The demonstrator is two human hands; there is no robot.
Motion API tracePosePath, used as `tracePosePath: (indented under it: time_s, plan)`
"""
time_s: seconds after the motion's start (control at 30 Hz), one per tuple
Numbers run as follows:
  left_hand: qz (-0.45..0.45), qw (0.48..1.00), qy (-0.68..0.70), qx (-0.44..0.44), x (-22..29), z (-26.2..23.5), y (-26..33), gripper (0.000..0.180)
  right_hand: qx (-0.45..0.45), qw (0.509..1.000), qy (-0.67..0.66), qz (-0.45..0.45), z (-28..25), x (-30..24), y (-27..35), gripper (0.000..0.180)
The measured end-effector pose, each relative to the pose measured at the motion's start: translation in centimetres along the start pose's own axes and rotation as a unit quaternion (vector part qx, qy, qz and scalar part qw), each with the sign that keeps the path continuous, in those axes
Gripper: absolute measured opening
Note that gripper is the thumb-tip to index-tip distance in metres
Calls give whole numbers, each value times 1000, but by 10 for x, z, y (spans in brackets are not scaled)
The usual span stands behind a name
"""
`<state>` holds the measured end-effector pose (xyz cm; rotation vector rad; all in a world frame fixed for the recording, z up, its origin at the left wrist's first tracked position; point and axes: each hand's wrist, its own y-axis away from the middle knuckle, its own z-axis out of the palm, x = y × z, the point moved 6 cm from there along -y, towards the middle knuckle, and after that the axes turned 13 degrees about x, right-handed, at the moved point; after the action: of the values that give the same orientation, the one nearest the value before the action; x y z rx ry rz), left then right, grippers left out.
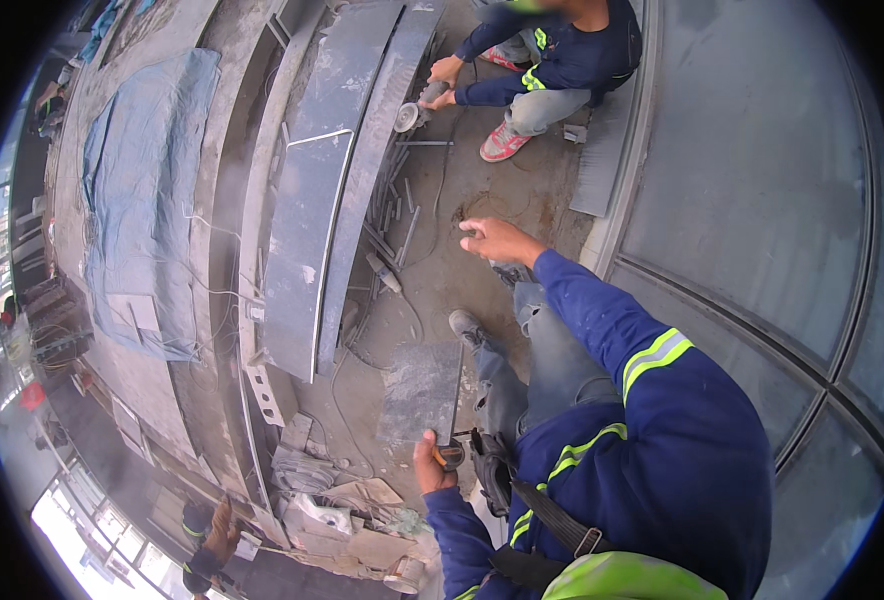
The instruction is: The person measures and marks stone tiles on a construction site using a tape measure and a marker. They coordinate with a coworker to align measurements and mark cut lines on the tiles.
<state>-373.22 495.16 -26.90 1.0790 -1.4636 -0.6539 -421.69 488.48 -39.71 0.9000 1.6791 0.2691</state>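
Note:
My left hand [430, 468] is closed around a small orange and black tool [450, 456], low by my hip next to a black pouch [492, 470] on my belt. Just above it a small grey stone slab [420, 390] lies on the dusty floor. My right hand [497, 240] is stretched out forward over the floor, above my shoes [465, 326], with nothing visible in it. Both my sleeves are dark blue with yellow reflective stripes.
A co-worker in blue crouches at the top, both hands on an angle grinder [414, 112] against long curved dark stone slabs [312, 220]. Metal rods [392, 215] lie beside them. A blue tarp [147, 190] covers the left ledge; rubble [332, 510] sits lower left. Curved glass panels [752, 180] are on the right.

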Motion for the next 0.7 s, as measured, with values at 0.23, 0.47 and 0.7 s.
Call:
tracePosePath:
  time_s: [0.23, 0.47, 0.7]
  plan:
    - [36, 982, -114, -143, 29, 30, -19, 32, -75, 951, -233, 189, 59, 73, 167, 96]
    - [115, 913, -273, -282, 63, 28, -21, 28, -102, 927, -327, 154, 104, 65, 206, 89]
    - [106, 857, -365, -348, 60, 25, -11, 19, 118, 948, -244, 164, 136, 67, 270, 113]
